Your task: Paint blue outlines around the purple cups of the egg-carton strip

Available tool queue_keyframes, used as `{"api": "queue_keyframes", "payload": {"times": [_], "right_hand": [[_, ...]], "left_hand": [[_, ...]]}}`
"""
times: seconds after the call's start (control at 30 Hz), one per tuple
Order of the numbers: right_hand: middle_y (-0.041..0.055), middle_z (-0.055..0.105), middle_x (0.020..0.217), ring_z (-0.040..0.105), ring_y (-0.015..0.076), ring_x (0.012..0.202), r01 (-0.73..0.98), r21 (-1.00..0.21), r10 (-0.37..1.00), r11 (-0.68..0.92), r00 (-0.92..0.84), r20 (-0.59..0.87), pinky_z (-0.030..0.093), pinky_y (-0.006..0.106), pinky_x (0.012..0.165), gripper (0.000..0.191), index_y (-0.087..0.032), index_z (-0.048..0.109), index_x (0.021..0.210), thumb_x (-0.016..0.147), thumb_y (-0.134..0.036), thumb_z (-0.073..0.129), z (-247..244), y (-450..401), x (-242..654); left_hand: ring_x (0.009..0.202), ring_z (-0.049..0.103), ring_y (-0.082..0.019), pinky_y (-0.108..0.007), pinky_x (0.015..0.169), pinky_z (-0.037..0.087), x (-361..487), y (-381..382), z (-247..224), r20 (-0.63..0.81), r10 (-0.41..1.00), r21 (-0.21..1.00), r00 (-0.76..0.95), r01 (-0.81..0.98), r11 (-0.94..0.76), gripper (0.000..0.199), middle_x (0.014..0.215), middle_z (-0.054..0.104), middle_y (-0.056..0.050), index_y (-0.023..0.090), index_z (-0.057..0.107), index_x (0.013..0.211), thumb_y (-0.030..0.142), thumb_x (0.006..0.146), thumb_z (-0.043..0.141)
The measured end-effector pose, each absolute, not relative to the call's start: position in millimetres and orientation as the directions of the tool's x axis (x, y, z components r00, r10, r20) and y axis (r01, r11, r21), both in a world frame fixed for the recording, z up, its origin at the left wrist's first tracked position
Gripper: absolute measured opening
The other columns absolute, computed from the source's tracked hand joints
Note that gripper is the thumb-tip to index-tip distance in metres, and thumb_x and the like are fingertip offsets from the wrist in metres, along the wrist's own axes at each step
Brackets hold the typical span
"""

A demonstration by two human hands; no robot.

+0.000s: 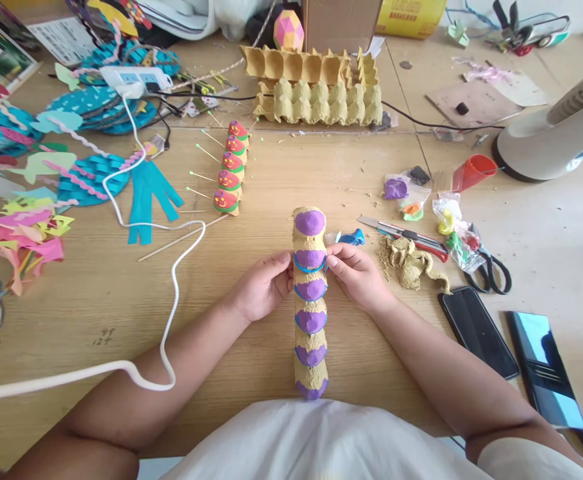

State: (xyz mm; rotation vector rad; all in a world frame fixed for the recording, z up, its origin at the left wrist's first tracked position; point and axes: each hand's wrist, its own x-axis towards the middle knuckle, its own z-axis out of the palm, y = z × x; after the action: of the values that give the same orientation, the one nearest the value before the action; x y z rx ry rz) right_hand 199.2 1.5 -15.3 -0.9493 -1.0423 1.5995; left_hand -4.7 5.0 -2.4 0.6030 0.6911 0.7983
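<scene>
A strip cut from an egg carton [312,307] stands lengthwise in front of me, its bumps capped with purple clay. Thin blue clay lines edge several of the caps; the farthest cap shows no blue. My left hand [267,285] is closed on the strip's left side near the second cap, its fingertips partly hidden. On the opposite side, the thumb and index finger of my right hand [356,273] pinch the strip's edge at the end of that cap's blue line. A lump of blue clay [352,237] in wrapping lies just beyond my right hand.
A painted caterpillar strip [230,170] with pins lies ahead. Right are a utility knife [411,235], scissors [494,270], carton scraps [411,263] and phones [478,331]. A white cable [174,287] crosses by my left arm. Egg cartons [327,103] sit at the back.
</scene>
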Motion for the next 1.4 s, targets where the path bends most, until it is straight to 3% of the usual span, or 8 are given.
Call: {"api": "queue_keyframes", "payload": {"times": [0.17, 0.4, 1.03, 1.2, 1.4], "right_hand": [[0.0006, 0.072, 0.088, 0.066, 0.0161, 0.081, -0.259, -0.952, 0.969, -0.163, -0.223, -0.105, 0.057, 0.032, 0.083, 0.043, -0.024, 0.073, 0.094, 0.08, -0.062, 0.085, -14.6, 1.7, 200.7], [0.0, 0.075, 0.091, 0.07, 0.0159, 0.085, -0.311, -0.933, 0.955, -0.182, -0.283, -0.092, 0.06, 0.034, 0.088, 0.041, -0.024, 0.071, 0.095, 0.073, -0.051, 0.094, -12.8, 3.1, 198.3], [0.0008, 0.077, 0.094, 0.072, 0.0179, 0.087, -0.231, -0.958, 0.946, -0.172, -0.31, -0.095, 0.062, 0.036, 0.088, 0.044, -0.025, 0.069, 0.097, 0.075, -0.056, 0.092, -6.5, 2.2, 198.5], [0.0009, 0.077, 0.095, 0.072, 0.0173, 0.089, -0.226, -0.962, 0.952, -0.154, -0.296, -0.083, 0.062, 0.035, 0.09, 0.042, -0.025, 0.072, 0.098, 0.076, -0.055, 0.091, -5.5, 2.5, 200.4], [0.0016, 0.077, 0.094, 0.071, 0.0183, 0.089, -0.193, -0.976, 0.96, -0.102, -0.276, -0.046, 0.062, 0.035, 0.087, 0.041, -0.025, 0.074, 0.098, 0.078, -0.059, 0.088, -6.9, 3.1, 201.0]], "left_hand": [[0.087, 0.076, -0.029, -0.041, 0.08, 0.061, -6.1, 2.9, -6.2, -0.317, 0.799, 0.739, 0.511, -0.394, 0.546, 0.046, 0.097, 0.08, -0.011, 0.02, 0.082, 0.103, 0.061, 0.083, 0.081], [0.072, 0.072, -0.022, -0.035, 0.069, 0.059, -4.0, 2.0, -4.5, -0.336, 0.803, 0.697, 0.491, -0.445, 0.563, 0.042, 0.088, 0.079, -0.007, 0.018, 0.08, 0.096, 0.056, 0.077, 0.088], [0.075, 0.072, -0.023, -0.038, 0.072, 0.06, -4.2, 0.3, -2.7, -0.351, 0.795, 0.704, 0.495, -0.42, 0.573, 0.048, 0.091, 0.078, -0.008, 0.021, 0.081, 0.099, 0.062, 0.076, 0.087], [0.078, 0.072, -0.022, -0.036, 0.073, 0.059, -5.5, 3.0, 3.0, -0.314, 0.788, 0.722, 0.529, -0.406, 0.56, 0.042, 0.093, 0.078, -0.006, 0.023, 0.082, 0.1, 0.048, 0.069, 0.096], [0.078, 0.071, -0.021, -0.036, 0.071, 0.059, -4.7, 4.1, 1.1, -0.313, 0.848, 0.785, 0.428, -0.386, 0.485, 0.037, 0.093, 0.08, -0.006, 0.024, 0.083, 0.094, 0.042, 0.066, 0.099]]}}
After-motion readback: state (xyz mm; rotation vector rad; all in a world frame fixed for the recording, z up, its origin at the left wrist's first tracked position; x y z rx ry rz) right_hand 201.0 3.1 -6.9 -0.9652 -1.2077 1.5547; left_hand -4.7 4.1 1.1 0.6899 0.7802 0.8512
